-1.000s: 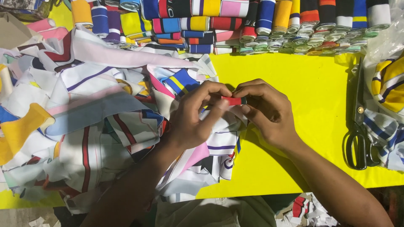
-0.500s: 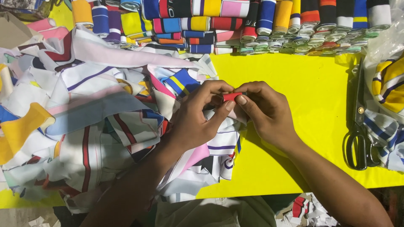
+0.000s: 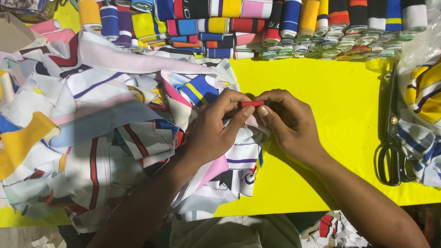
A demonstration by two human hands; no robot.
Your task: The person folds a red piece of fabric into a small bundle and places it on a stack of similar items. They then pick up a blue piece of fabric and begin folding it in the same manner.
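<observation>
My left hand (image 3: 216,131) and my right hand (image 3: 287,121) meet over the middle of the yellow table (image 3: 340,105). Between thumbs and forefingers both pinch a small red strip of fabric (image 3: 253,104), held flat and level. Under my left hand lies a big heap of cut fabric pieces (image 3: 101,133) in white, pink, blue, red and yellow stripes. The strip's lower part is hidden by my fingers.
Rows of rolled striped ribbing (image 3: 275,25) line the far edge. Black scissors (image 3: 391,147) lie at the right beside a plastic bag of striped pieces (image 3: 425,101). Scraps (image 3: 328,227) lie on the floor below the near edge.
Both hands stayed in place; the fingers shifted slightly on the red strip, which sits a little higher and more level between them.
</observation>
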